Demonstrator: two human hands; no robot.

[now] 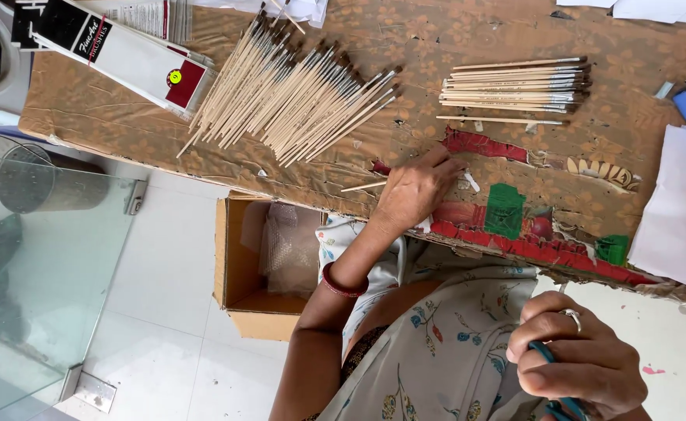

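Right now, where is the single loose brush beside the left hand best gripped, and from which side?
Pinch the single brush on its bare wooden shaft from above. It lies flat on the table, apart from the fanned pile, one end under the left hand, so the exposed shaft is free.

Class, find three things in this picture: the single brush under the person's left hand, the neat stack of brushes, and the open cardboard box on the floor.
single brush [362,186], head view, on its wooden handle.
neat stack of brushes [506,87], head view, mid-handles.
open cardboard box [235,265], head view, on its inner side wall.
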